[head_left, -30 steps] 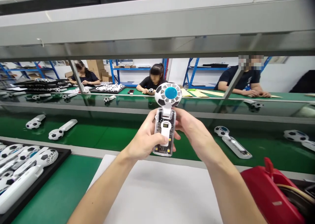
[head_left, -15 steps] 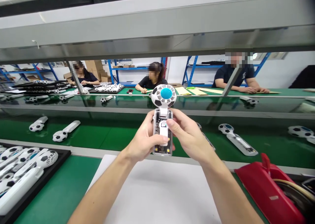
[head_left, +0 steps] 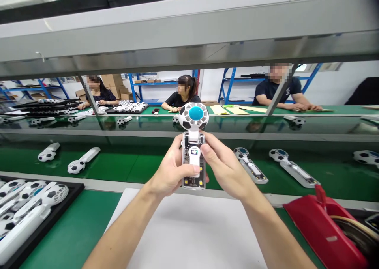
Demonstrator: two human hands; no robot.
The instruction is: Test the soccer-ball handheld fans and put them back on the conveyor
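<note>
We are holding one handheld fan (head_left: 194, 146) upright between both hands, over the far edge of a white sheet (head_left: 183, 229) that is lying on the green counter (head_left: 74, 221). Our left hand (head_left: 168, 168) is gripping the clear handle from the left, its thumb pressing the white strip; our right hand (head_left: 223, 164) is pinching the handle's right edge under its thumb. The remaining fingers are curling behind the handle, mostly hidden. The fan's football-patterned head is standing above our hands, its blue centre facing us.

Near left, a black tray (head_left: 72, 194) is holding more such fans (head_left: 26, 217), lying slantwise and crowded together. Near right, a red container (head_left: 314, 221) is holding a round, tan-edged thing (head_left: 346, 220); we are not managing to tell what it is.

Beyond, loose fans (head_left: 293, 168) are lying on a glossy green surface (head_left: 127, 162), some to the left and some to the right. On the far side, a second tray (head_left: 126, 113) is carrying many black-and-white pieces (head_left: 132, 107), and stacked trays (head_left: 22, 105) are sitting farther left with similar pieces showing among them.
</note>
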